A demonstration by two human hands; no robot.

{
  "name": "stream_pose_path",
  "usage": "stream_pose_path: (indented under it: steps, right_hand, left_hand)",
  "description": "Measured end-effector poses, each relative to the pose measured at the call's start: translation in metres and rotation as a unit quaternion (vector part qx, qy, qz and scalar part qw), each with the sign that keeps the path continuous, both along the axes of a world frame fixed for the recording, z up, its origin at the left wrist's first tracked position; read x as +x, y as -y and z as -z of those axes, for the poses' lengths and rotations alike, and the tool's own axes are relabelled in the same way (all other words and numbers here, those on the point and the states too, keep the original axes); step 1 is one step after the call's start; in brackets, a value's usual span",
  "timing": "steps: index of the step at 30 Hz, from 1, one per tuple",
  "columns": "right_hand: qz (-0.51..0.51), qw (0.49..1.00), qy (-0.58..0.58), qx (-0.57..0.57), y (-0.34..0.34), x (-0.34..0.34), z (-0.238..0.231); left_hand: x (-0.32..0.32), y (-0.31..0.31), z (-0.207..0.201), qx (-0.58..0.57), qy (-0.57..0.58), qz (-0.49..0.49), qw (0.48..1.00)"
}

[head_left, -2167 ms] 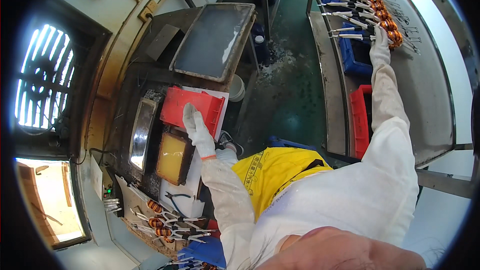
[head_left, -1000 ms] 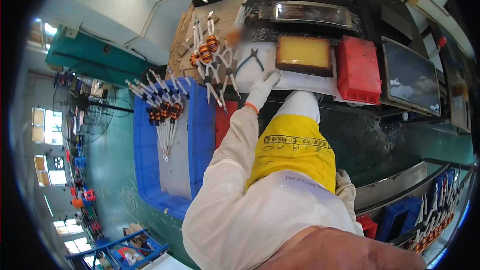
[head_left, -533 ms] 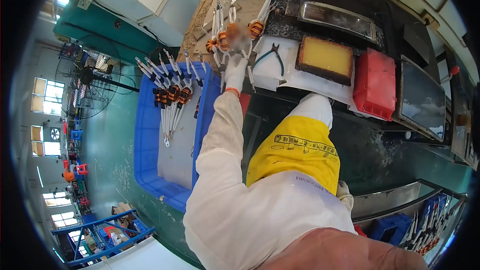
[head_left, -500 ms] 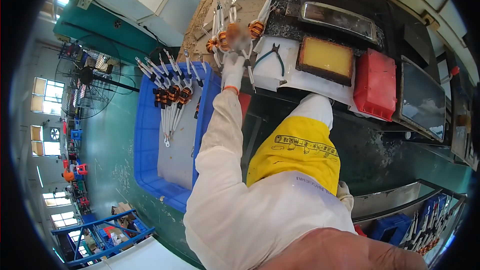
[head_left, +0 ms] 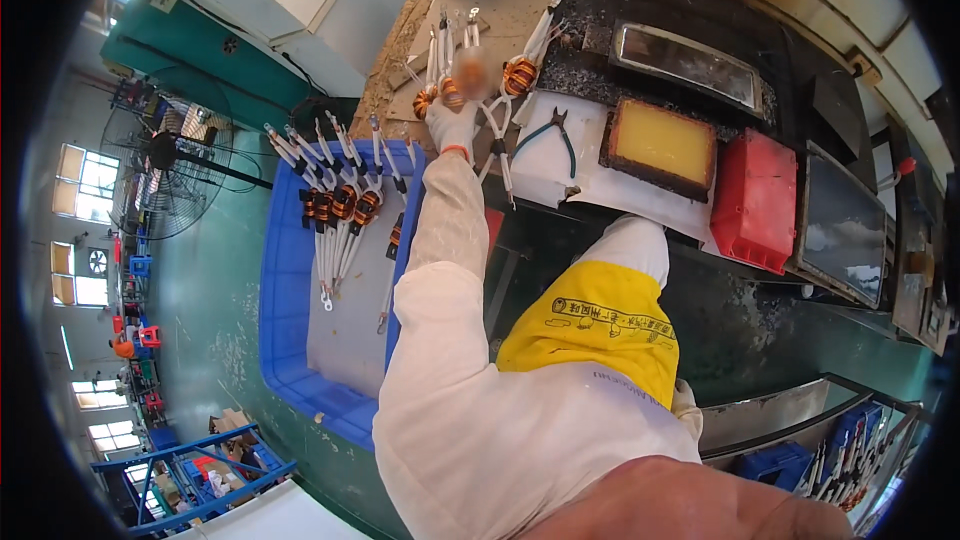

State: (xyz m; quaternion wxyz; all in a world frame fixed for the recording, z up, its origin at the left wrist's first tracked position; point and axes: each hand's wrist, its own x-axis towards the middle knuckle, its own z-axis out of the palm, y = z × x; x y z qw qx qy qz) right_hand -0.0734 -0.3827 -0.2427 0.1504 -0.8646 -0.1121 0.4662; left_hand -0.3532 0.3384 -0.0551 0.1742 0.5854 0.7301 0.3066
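My left hand (head_left: 453,128), in a white glove with an orange band at the wrist, is at the near side of a copper-wound coil (head_left: 452,93) on the bench. Its fingers look curled against that coil, though the fingertips are partly hidden. A smaller coil (head_left: 424,101) lies just left, and another coil (head_left: 520,77) with white leads sits to the right. Forked white leads (head_left: 497,145) hang over the bench edge beside the hand. Low by my right side, my gloved right hand (head_left: 687,410) shows only in part; its fingers are hidden.
A blue bin (head_left: 285,360) at left holds several coils with white leads. Dark-handled cutters (head_left: 562,135), a tray of yellow material (head_left: 662,143), a red container (head_left: 755,200) and a metal-rimmed trough (head_left: 688,65) line the bench. A fan (head_left: 165,152) stands far left; a rack (head_left: 840,390) is lower right.
My left hand has shifted slightly left along the coils, away from the forked leads. The whole view has tilted a little. My right hand stays low at my side.
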Motion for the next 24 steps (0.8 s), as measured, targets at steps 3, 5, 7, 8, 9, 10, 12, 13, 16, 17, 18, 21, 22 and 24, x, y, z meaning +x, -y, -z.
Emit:
stream_pose_path:
  steps: [3, 5, 7, 8, 9, 10, 12, 13, 16, 17, 18, 21, 22, 24]
  right_hand:
    - [0.008, 1.0, -0.009, 0.015, -0.001, 0.001, 0.007]
    - [0.01, 1.0, -0.006, 0.0, -0.01, -0.002, -0.007]
    - [0.014, 0.999, -0.014, -0.026, -0.031, -0.011, -0.041]
    - [0.017, 0.999, -0.014, -0.027, -0.028, -0.011, -0.035]
    - [0.024, 0.999, -0.014, -0.021, -0.031, -0.01, -0.032]
    - [0.031, 0.999, -0.013, -0.014, -0.029, -0.009, -0.028]
    - [0.053, 0.998, -0.018, -0.007, -0.027, -0.01, -0.023]
    - [0.076, 0.997, -0.022, 0.001, -0.037, -0.013, -0.033]
    - [0.056, 0.998, -0.007, -0.019, -0.045, -0.011, -0.054]
    - [0.032, 0.999, 0.012, -0.038, -0.043, -0.01, -0.055]
    - [0.032, 0.999, 0.011, -0.036, -0.04, -0.009, -0.052]
    - [0.017, 0.999, 0.019, -0.033, -0.023, -0.006, -0.033]
    - [0.008, 0.999, 0.021, -0.028, -0.015, -0.005, -0.021]
    - [-0.007, 1.0, 0.018, -0.021, -0.013, -0.003, -0.012]
  left_hand:
    - [-0.002, -0.011, 0.002, -0.038, 0.005, -0.034, 0.999]
    - [0.006, -0.015, 0.002, -0.048, -0.012, -0.04, 0.998]
    - [0.012, -0.016, -0.002, -0.06, -0.029, -0.045, 0.997]
    - [0.013, -0.017, 0.0, -0.039, -0.04, -0.043, 0.997]
    - [0.011, -0.017, 0.003, -0.04, -0.041, -0.042, 0.997]
    - [0.01, -0.017, 0.005, -0.022, -0.04, -0.05, 0.998]
    - [0.01, -0.016, 0.005, 0.002, -0.034, -0.067, 0.997]
    - [0.014, -0.015, -0.001, 0.002, -0.035, -0.06, 0.998]
    - [0.027, -0.003, -0.033, -0.052, 0.06, -0.113, 0.99]
    - [0.029, -0.004, -0.029, -0.051, 0.06, -0.107, 0.991]
    - [0.024, -0.004, -0.028, -0.019, 0.065, -0.112, 0.991]
    - [0.015, 0.0, -0.032, 0.0, 0.1, -0.112, 0.989]
    - [0.016, 0.004, -0.035, 0.012, 0.127, -0.096, 0.987]
    - [0.011, 0.017, -0.044, 0.028, 0.15, -0.086, 0.985]
